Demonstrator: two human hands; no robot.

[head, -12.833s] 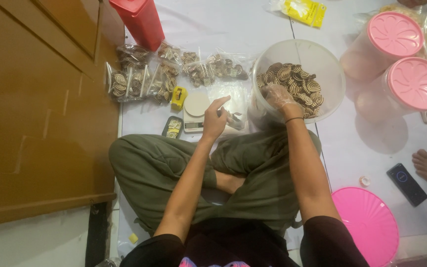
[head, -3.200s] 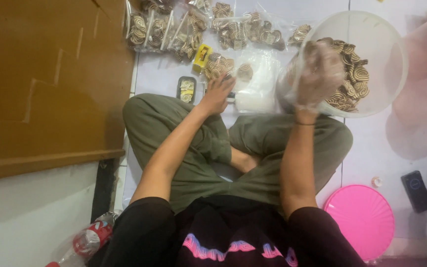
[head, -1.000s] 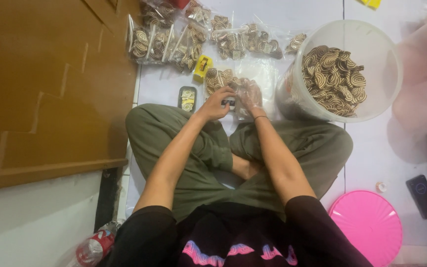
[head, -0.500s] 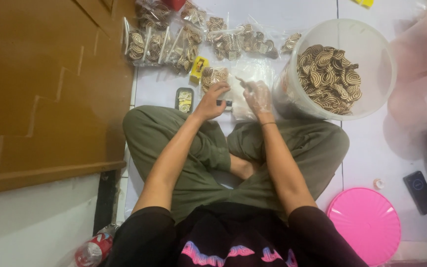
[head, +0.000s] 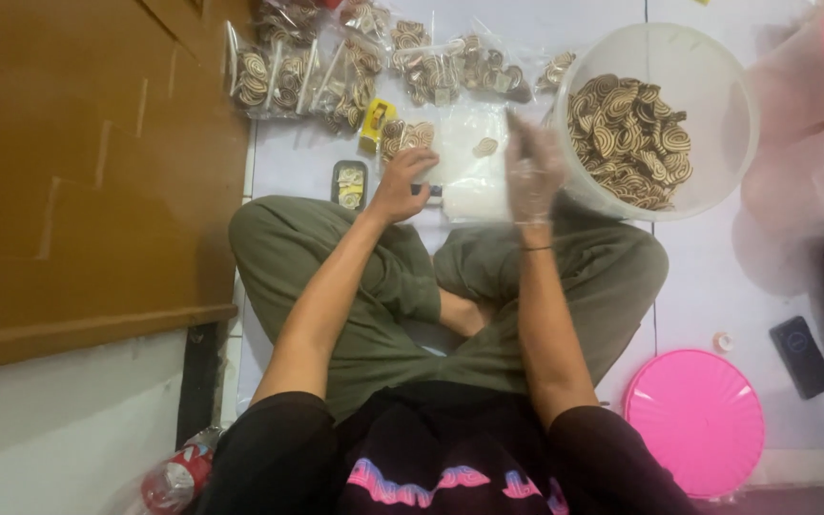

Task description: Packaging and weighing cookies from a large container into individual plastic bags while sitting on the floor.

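Two hands work over a white tiled floor.

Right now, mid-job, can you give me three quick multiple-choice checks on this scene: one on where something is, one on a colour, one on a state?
1. Where does the clear tub of spiral cookies stand?
A. By the right hand
B. Beside the left knee
C. On the lap

2. What colour is the round lid on the floor?
A. Blue
B. Pink
C. Green

3. What covers the right hand?
A. Nothing
B. A wool mitten
C. A thin clear glove

Answers:
1 A: the tub sits on the floor just beside the raised right hand.
2 B: the lid by the right thigh is plain pink.
3 C: the hand looks filmy, unlike the bare left hand holding the clear bag.
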